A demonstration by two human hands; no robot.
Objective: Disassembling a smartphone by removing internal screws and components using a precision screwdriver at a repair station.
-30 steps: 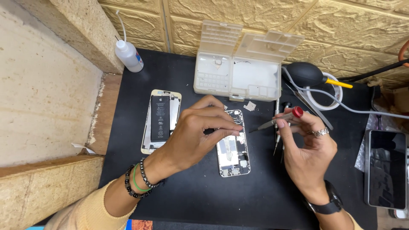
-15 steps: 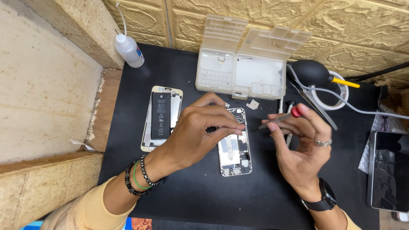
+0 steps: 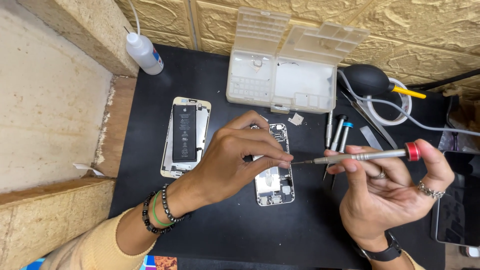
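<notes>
Right now the left hand (image 3: 235,160) is pinched at the fingertips just over the opened phone chassis (image 3: 274,172), which lies flat mid-surface on the black mat (image 3: 220,230); whether a tiny part sits between those fingertips I cannot tell. Right hand (image 3: 385,195) grips a slim precision screwdriver (image 3: 357,156) with a red cap, held level, tip pointing left and meeting the left fingertips above the chassis. Chassis looks light, thin, rigid metal, but exposed boards and connectors inside read as fragile, so best held by the outer edges, pressed flat, never on the components. Screwdriver is light, stiff, smooth metal, likely slippery; grip along the shaft with a finger on the rotating cap. Left of the chassis lies a second phone half with black battery (image 3: 184,135). Far side: open clear parts box (image 3: 280,85), white squeeze bottle (image 3: 145,52) far left, black air blower (image 3: 367,80) far right, spare drivers (image 3: 336,131) just right of the chassis.
</notes>
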